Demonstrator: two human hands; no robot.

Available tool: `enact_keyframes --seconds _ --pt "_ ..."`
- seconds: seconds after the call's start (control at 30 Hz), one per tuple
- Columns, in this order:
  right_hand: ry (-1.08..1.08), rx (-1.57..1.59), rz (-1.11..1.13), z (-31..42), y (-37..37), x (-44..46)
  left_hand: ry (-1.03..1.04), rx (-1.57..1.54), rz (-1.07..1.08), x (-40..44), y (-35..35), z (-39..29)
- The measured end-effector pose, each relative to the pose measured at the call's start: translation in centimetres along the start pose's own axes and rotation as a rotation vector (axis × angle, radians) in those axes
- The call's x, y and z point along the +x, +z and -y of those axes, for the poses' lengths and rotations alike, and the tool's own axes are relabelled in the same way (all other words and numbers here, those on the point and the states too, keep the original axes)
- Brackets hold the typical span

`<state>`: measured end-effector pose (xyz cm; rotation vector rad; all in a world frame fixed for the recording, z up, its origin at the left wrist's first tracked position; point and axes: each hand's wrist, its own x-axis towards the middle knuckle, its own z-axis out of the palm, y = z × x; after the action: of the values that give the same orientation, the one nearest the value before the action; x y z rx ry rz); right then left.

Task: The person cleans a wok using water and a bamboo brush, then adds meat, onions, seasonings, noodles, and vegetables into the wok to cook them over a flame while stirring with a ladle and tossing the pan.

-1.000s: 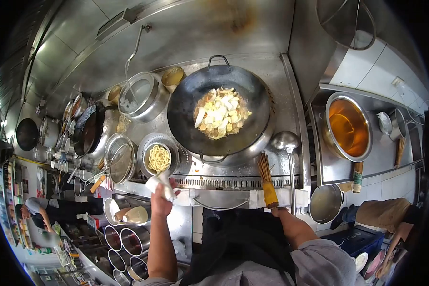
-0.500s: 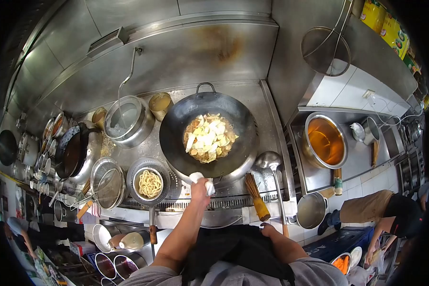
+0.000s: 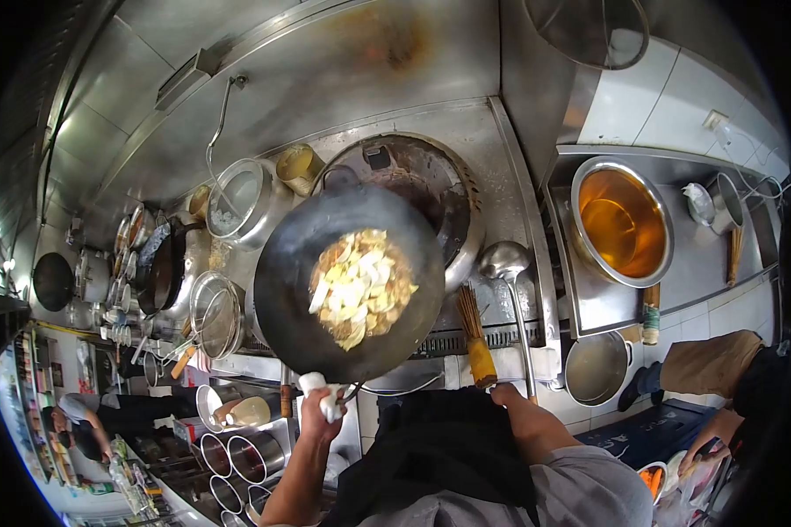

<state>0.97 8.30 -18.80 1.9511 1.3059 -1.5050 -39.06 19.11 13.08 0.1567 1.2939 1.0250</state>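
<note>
My left hand (image 3: 319, 422) is closed around a white cloth (image 3: 312, 383) at the near handle of a large black wok (image 3: 281, 290). The wok is raised off its burner (image 3: 455, 198) and covers the left part of the ring. Pale yellow slices with some brown pieces (image 3: 362, 285) lie in its middle. My right hand (image 3: 506, 397) is low by my apron, close to the handle end of a steel ladle (image 3: 506, 259). Its fingers are hidden, so I cannot tell whether it touches the ladle. A bamboo brush (image 3: 478, 347) rests just left of the ladle.
Behind the wok stand a steel pot (image 3: 253, 211) and a brass-coloured can (image 3: 297, 169). Wire strainers (image 3: 215, 316) sit on the left. To the right is a bowl of amber liquid (image 3: 619, 221), with a grey pot (image 3: 596, 369) below. A person (image 3: 707, 378) stands at right, another (image 3: 106, 413) at left.
My left hand has lifted the wok off the burner and drawn it left and toward me, uncovering the burner ring. The wok now hides the strainer of noodles. The camera view has shifted too.
</note>
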Motion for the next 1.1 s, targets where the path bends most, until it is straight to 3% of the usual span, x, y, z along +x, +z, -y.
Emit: enact_keyframes --seconds 0.1,0.2,0.23,0.4,0.73,0.97,1.1 --pt "0.012 0.06 0.002 -1.3 3.0 5.1 0.104 0.105 -0.07 -3.3 -1.3 -0.2" --pt "-0.059 0.193 -0.14 -1.0 4.4 6.2 0.029 0.073 -0.011 -3.2 -7.5 0.3" --pt "-0.068 0.243 -0.176 -0.9 4.5 6.2 0.099 0.104 -0.058 -3.8 -7.4 0.4" --pt "-0.005 0.339 -0.153 0.0 5.0 6.6 0.039 0.142 -0.005 -2.7 -10.9 -0.1" --pt "0.055 0.381 -0.086 0.5 5.1 7.4 -0.038 0.158 0.083 -2.2 -10.6 -1.5" --pt "0.098 0.514 -0.188 0.3 5.6 6.9 -0.01 0.201 -0.066 -2.0 -10.6 -1.7" --pt "0.199 0.696 -0.285 1.1 5.3 6.6 -0.054 0.177 0.009 -2.6 -10.1 -1.8"
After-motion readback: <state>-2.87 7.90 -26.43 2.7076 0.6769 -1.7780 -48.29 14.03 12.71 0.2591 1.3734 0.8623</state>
